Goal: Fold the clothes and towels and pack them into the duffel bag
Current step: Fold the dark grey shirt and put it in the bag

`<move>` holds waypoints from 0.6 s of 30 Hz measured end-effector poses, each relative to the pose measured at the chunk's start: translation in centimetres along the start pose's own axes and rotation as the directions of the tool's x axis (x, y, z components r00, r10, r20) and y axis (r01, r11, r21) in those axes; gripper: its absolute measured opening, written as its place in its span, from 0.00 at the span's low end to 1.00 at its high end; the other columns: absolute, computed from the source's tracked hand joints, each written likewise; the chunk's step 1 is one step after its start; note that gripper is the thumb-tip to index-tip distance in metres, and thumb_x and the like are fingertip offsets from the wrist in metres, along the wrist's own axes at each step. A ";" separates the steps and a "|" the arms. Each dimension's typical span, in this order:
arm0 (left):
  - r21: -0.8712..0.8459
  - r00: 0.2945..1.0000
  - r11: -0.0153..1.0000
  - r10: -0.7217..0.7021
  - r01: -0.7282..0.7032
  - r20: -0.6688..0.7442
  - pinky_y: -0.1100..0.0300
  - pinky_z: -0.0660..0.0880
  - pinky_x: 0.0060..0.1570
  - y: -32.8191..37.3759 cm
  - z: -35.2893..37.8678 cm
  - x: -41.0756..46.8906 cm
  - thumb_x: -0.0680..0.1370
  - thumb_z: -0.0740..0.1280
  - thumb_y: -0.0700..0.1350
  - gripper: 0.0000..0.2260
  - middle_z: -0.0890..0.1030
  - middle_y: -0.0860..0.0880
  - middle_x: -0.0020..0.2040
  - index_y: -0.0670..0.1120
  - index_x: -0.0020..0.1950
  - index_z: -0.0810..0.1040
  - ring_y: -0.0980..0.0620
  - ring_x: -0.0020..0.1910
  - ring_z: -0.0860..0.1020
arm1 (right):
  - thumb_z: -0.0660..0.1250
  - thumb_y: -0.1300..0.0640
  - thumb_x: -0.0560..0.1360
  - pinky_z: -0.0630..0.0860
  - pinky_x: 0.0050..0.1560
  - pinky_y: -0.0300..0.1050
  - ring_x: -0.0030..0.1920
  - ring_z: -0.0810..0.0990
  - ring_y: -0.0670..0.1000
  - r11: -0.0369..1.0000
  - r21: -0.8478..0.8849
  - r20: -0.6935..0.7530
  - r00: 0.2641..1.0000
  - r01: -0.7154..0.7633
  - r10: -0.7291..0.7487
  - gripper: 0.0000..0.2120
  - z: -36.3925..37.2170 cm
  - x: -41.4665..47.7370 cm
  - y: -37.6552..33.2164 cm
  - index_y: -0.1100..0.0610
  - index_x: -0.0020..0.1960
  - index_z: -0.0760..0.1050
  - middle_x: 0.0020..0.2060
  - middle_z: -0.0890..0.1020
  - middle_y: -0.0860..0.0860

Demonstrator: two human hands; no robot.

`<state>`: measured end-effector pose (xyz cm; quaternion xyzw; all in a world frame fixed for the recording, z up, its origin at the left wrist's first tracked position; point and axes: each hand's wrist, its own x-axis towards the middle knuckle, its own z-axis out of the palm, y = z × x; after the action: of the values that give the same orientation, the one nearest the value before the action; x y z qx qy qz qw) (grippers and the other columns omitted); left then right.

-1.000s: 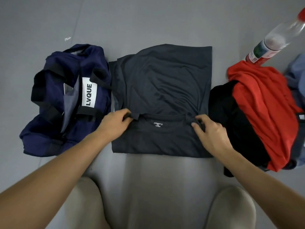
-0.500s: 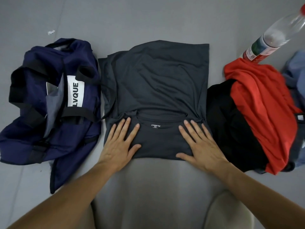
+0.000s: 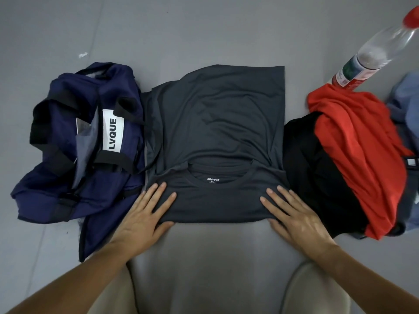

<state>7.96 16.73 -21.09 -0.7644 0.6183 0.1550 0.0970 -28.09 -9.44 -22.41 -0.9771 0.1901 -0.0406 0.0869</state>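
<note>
The left hand (image 3: 145, 219) and the right hand (image 3: 294, 220) lie flat with fingers spread, palms pressing down on the near corners of a dark grey T-shirt (image 3: 217, 123), gripping nothing. The shirt lies folded on the grey floor (image 3: 204, 30), its collar end turned over toward the person. Touching its left edge sits the navy duffel bag (image 3: 74, 155), open and slumped. At its right edge lies a black garment (image 3: 313, 177) under a red garment (image 3: 358, 150), with a plastic bottle (image 3: 371, 55) just beyond.
</note>
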 end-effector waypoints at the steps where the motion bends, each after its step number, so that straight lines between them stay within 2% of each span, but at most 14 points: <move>1: 0.000 1.000 1.000 -0.007 0.007 -0.004 0.49 0.48 0.78 0.1 -0.1 0.2 0.82 0.49 0.64 0.31 0.49 0.45 0.83 0.52 0.83 0.51 0.44 0.81 0.50 | 0.65 0.52 0.80 0.70 0.70 0.60 0.76 0.65 0.57 1.000 -0.007 -0.017 1.000 0.002 -0.002 0.23 0.0 0.2 0.0 0.53 0.75 0.70 0.74 0.70 0.53; 6: -0.045 1.000 0.999 -0.015 0.014 -0.016 0.48 0.57 0.75 0.4 -1.2 0.1 0.82 0.51 0.60 0.27 0.57 0.46 0.82 0.54 0.81 0.59 0.45 0.80 0.56 | 0.61 0.51 0.79 0.71 0.69 0.60 0.71 0.73 0.58 0.990 0.089 -0.066 0.991 -0.106 0.112 0.17 -1.3 0.8 -1.5 0.53 0.64 0.82 0.66 0.80 0.51; 9: -0.053 0.993 0.993 0.103 -0.106 -0.055 0.51 0.61 0.72 0.4 -2.6 -1.5 0.83 0.52 0.60 0.23 0.67 0.49 0.78 0.56 0.76 0.69 0.47 0.75 0.66 | 0.61 0.49 0.75 0.70 0.70 0.54 0.64 0.80 0.53 0.953 0.206 -0.005 0.974 -0.221 0.227 0.17 -2.9 0.6 -2.8 0.52 0.52 0.86 0.54 0.86 0.47; 10: -0.070 0.986 0.986 0.143 -0.149 -0.082 0.53 0.63 0.70 0.3 -3.2 -1.9 0.83 0.53 0.60 0.22 0.72 0.51 0.74 0.56 0.74 0.73 0.48 0.72 0.71 | 0.61 0.48 0.74 0.72 0.67 0.52 0.59 0.83 0.52 0.936 0.238 0.025 0.965 -0.260 0.262 0.16 -3.7 0.7 -3.0 0.52 0.48 0.86 0.48 0.87 0.47; 12: -0.151 0.978 0.973 0.152 -0.174 -0.145 0.60 0.68 0.62 -0.1 -4.7 -2.2 0.84 0.52 0.60 0.22 0.80 0.54 0.64 0.53 0.67 0.79 0.52 0.61 0.79 | 0.60 0.47 0.73 0.80 0.50 0.52 0.45 0.85 0.52 0.887 0.289 0.092 0.933 -0.360 0.349 0.15 -5.5 1.3 -3.1 0.52 0.41 0.83 0.37 0.85 0.47; 13: -0.191 0.976 0.968 0.127 -0.161 -0.178 0.61 0.71 0.57 -0.3 -5.5 -1.8 0.84 0.52 0.60 0.23 0.83 0.54 0.58 0.51 0.63 0.81 0.52 0.54 0.81 | 0.60 0.46 0.74 0.80 0.40 0.51 0.39 0.83 0.52 0.866 0.294 0.106 0.914 -0.404 0.391 0.14 -6.4 2.1 -3.0 0.52 0.41 0.81 0.34 0.82 0.48; 14: -0.218 0.975 0.967 0.089 -0.134 -0.204 0.61 0.74 0.51 -0.5 -6.4 -1.0 0.84 0.52 0.60 0.24 0.84 0.53 0.53 0.49 0.59 0.83 0.51 0.49 0.82 | 0.60 0.46 0.74 0.78 0.34 0.50 0.35 0.82 0.53 0.859 0.283 0.088 0.903 -0.427 0.420 0.13 -7.0 3.0 -2.7 0.52 0.41 0.80 0.32 0.81 0.49; 16: -0.241 0.970 0.970 -0.021 -0.039 -0.241 0.55 0.77 0.40 -1.1 -7.9 1.5 0.83 0.54 0.61 0.22 0.84 0.51 0.45 0.48 0.52 0.82 0.48 0.42 0.83 | 0.63 0.48 0.75 0.76 0.31 0.48 0.33 0.81 0.54 0.869 0.252 0.001 0.898 -0.426 0.440 0.10 -7.5 5.8 -2.0 0.51 0.44 0.80 0.31 0.81 0.49; 18: -0.267 0.953 0.961 -0.146 0.072 -0.266 0.54 0.77 0.36 -1.9 -8.8 4.5 0.81 0.57 0.60 0.18 0.83 0.51 0.43 0.49 0.51 0.80 0.47 0.41 0.83 | 0.65 0.51 0.78 0.77 0.32 0.49 0.35 0.81 0.56 0.884 0.225 -0.091 0.894 -0.410 0.438 0.07 -7.1 8.9 -0.9 0.52 0.49 0.80 0.34 0.82 0.51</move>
<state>11.65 10.04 -14.51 -0.8180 0.5572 0.1165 -0.0827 -20.32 -13.13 -14.86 -0.8927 0.3999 -0.1075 0.1777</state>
